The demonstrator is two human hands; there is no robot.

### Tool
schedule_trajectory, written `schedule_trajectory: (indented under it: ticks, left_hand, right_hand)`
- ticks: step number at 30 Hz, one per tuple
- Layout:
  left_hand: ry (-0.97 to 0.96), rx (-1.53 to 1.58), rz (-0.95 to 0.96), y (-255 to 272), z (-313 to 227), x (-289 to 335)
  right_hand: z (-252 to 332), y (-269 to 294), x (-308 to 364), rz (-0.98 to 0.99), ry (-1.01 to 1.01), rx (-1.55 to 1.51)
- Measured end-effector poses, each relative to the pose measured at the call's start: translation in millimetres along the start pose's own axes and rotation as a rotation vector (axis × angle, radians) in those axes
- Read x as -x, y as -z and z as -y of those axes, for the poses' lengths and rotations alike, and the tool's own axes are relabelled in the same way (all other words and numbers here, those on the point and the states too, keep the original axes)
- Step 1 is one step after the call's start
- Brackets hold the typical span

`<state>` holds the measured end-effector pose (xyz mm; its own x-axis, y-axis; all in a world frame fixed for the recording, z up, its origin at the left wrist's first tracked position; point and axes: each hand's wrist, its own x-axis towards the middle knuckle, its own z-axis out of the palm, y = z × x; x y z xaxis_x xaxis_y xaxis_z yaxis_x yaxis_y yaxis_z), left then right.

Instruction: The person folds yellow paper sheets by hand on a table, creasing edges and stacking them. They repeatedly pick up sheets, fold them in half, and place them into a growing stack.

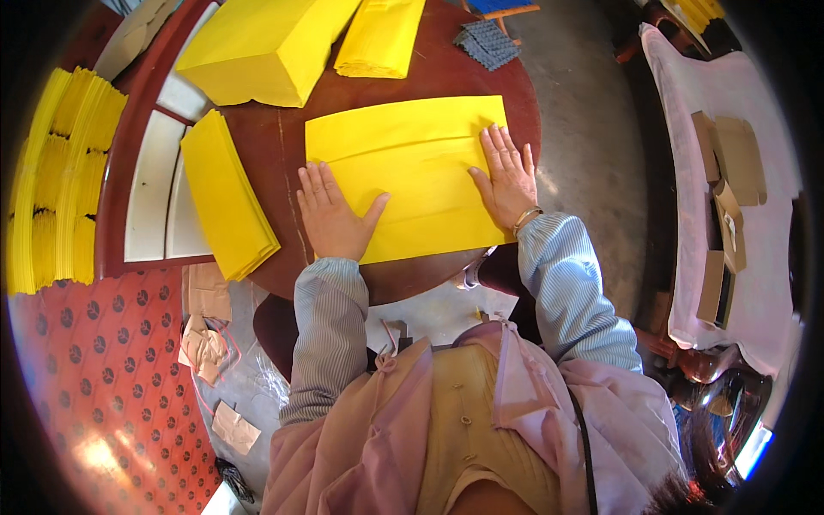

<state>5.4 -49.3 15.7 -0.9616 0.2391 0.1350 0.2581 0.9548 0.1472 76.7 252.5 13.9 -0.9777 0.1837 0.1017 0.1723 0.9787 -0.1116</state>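
A creased yellow paper sheet (412, 176) lies flat on the round dark-red table (266, 184) in front of me. My left hand (336, 215) presses on its left edge, palm down, fingers stretched and thumb spread inward. On the right edge rests my right hand (506, 176), likewise palm down with fingers extended. Left of the sheet is a slanted stack of folded yellow paper (225, 193). Along the table's far side sit a large yellow paper block (257, 51) and a smaller yellow folded pile (378, 39).
A dark grey textured pad (487, 45) lies at the table's far right edge. Beyond the table's left side, tall yellow paper stacks (60, 180) stand by a red-framed piece with white panels (153, 189). To the right, a pink-covered surface (687, 77) holds opened cardboard boxes (740, 159). Crumpled brown paper (204, 348) lies on the floor.
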Motion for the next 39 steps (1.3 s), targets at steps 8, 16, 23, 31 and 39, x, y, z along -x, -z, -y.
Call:
schedule_trajectory:
  ticks: [8,16,23,31,39]
  left_hand:
    - [0.007,0.097,-0.142,15.2,0.7,13.0]
    - [0.428,1.676,0.331,17.0,-23.6,94.8]
    - [0.707,2.653,0.726,22.8,-86.4,91.2]
    - [0.415,2.320,0.080,88.7,-33.7,80.6]
    - [0.240,1.760,0.242,187.4,202.3,-10.0]
  right_hand:
    - [-18.3,33.3,-29.5,-0.148,0.175,-0.108]
    - [-50.1,66.6,-108.9,0.381,0.274,-0.288]
    - [-39.8,145.4,-79.6,0.855,0.237,-0.922]
    - [22.4,153.2,11.2,0.996,0.196,-1.135]
    - [247.5,80.3,-0.1,0.852,0.441,-1.538]
